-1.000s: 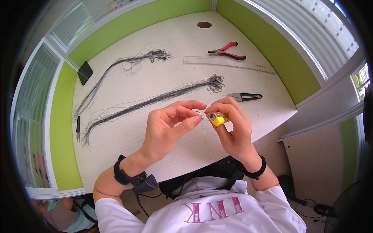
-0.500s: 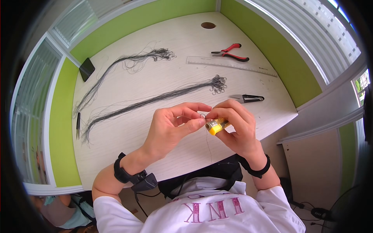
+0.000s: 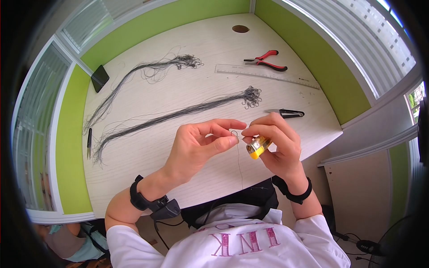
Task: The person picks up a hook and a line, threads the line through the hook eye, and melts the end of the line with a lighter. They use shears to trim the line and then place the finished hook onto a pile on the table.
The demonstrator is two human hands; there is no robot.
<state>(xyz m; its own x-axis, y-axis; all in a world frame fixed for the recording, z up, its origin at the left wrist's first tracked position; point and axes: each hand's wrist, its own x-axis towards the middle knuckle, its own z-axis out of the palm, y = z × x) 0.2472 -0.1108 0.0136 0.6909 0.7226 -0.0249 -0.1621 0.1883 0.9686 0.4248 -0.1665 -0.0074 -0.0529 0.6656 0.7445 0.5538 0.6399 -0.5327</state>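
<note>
My left hand [image 3: 191,147] pinches a small fish hook [image 3: 234,132] between thumb and fingertips. A thin line [image 3: 240,163] hangs from the hook toward the table's front edge. In my right hand [image 3: 282,142] is a yellow lighter [image 3: 259,146], its metal end pointing toward the hook. A narrow gap separates the right fingertips and the lighter from the hook. No flame shows. Just beyond both hands lies a bundle of hooks on dark lines [image 3: 178,110], with the hook ends at its right.
Farther back lies a second hook bundle [image 3: 134,73]. Red-handled pliers [image 3: 268,61], a clear ruler [image 3: 268,75] and black thread snips [image 3: 286,113] are on the right. At the left are another pair of snips [image 3: 89,143] and a dark flat object [image 3: 100,79]. Green partitions [image 3: 313,58] edge the table.
My right hand has moved a little to the right with the lighter, away from the hook. The left hand stays nearly in place, still pinching the fish hook.
</note>
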